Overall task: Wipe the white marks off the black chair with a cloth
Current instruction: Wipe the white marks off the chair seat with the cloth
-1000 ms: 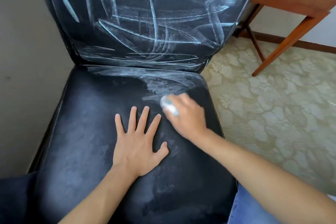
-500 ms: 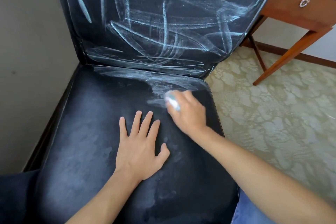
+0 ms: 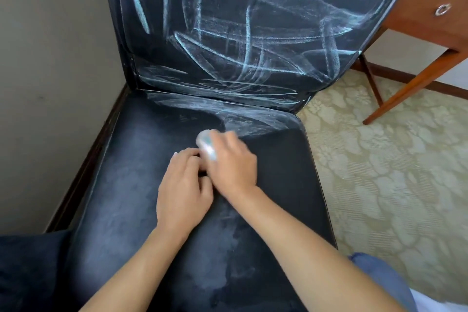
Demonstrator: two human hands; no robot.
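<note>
Before you stands a black chair [image 3: 141,185] with a smooth, leathery seat, mostly dulled grey. White marks [image 3: 253,58] crisscross its tall backrest, and a chalky band [image 3: 253,121] runs sideways along the seat's rear edge, just beyond your right hand [image 3: 234,164], the nearer one. That hand grips a small, blurred wad of cloth [image 3: 206,145]. Your left hand [image 3: 182,192] lies beside it, fingers curled; its hold is unclear.
</note>
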